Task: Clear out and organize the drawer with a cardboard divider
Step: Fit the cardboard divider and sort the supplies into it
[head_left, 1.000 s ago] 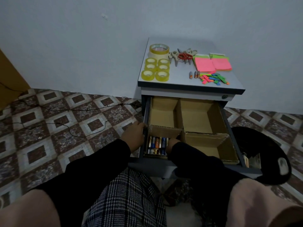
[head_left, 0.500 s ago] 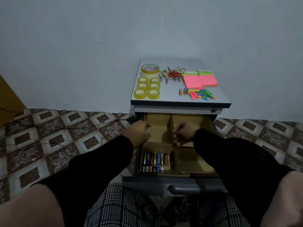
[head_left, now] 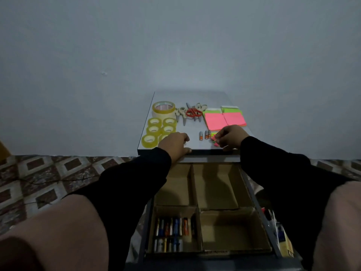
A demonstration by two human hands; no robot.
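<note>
Both arms stretch forward in black sleeves over the open drawer (head_left: 252, 184). The left hand (head_left: 174, 144) rests on the front edge of the tabletop (head_left: 192, 142), fingers loosely bent and holding nothing, just beside the small yellow tape rolls (head_left: 156, 131). The right hand (head_left: 230, 138) sits at the tabletop's right front corner with its fingers curled down onto a scatter of small coloured tabs (head_left: 214, 141); whether it has actually pinched any of them I cannot tell.

Below the hands, the cardboard divider (head_left: 195, 184) splits the drawer into four compartments. The near-left one holds batteries (head_left: 172, 234) in two rows.

Further back on the tabletop stand a large tape roll (head_left: 163, 108), several pairs of scissors (head_left: 192, 112) and pink and green sticky notes (head_left: 224, 119). A few loose batteries (head_left: 205, 134) lie between the two hands. The cabinet stands against a plain pale wall (head_left: 175, 45), on a patterned tile floor (head_left: 45, 177).
</note>
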